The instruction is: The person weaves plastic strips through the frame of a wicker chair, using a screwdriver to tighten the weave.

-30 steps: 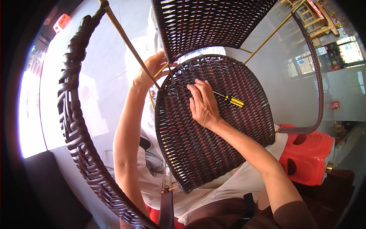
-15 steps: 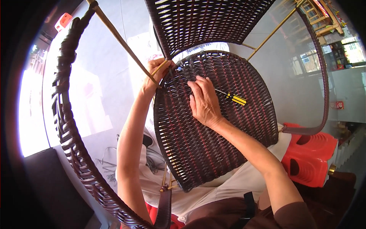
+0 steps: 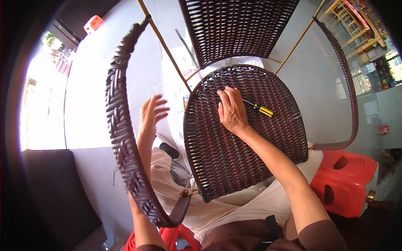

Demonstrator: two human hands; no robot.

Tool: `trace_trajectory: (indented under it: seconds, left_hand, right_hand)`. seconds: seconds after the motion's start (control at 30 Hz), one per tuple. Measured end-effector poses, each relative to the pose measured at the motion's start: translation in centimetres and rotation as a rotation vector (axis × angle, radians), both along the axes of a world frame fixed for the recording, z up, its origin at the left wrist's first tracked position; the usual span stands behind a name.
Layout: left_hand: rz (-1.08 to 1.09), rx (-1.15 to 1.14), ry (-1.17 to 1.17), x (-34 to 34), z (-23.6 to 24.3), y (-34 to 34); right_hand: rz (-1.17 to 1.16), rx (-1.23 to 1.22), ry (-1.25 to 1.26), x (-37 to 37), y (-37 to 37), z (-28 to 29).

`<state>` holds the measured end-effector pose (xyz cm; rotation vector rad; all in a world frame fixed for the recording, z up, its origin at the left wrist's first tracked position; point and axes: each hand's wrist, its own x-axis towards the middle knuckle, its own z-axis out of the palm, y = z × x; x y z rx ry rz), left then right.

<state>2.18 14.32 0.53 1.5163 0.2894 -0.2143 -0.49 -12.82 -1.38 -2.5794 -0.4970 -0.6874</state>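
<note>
Armrest (image 3: pixel 118 98) curved far left; my left hand (image 3: pixel 150 114) hung empty, fingers spread; loose strand (image 3: pixel 187 48) poked up by the woven seat's (image 3: pixel 228 154) back-left corner; my right hand (image 3: pixel 232 109) rested on that seat, near my lap, probably steadying it, screwdriver (image 3: pixel 264 110) shaft beneath, pinch unclear; versus earlier, left hand had come off the corner

A gap lay open between the left hand (image 3: pixel 153 113) and the woven seat (image 3: pixel 224 163) — the armrest (image 3: pixel 117 100) barred the outer side, a slanting pole (image 3: pixel 167 51) crossed ahead.
</note>
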Motion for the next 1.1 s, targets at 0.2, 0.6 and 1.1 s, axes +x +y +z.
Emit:
trace_trajectory:
  seconds: [0.2, 0.6, 1.1]
  left_hand:
    - [0.382, 0.060, -0.388, -16.4, 1.9, 2.0]
    - [0.562, 0.325, -0.390, -24.1, -8.3, -0.4]
    - [0.796, 0.124, -0.594, -26.1, -1.1, -1.0]
  right_hand:
    - [0.014, 0.069, 0.004, 1.3, 0.5, 0.5]
    - [-0.527, 0.324, 0.312, 9.5, 5.6, 0.7]
    - [0.375, 1.295, 0.655, -5.9, -1.4, 4.8]
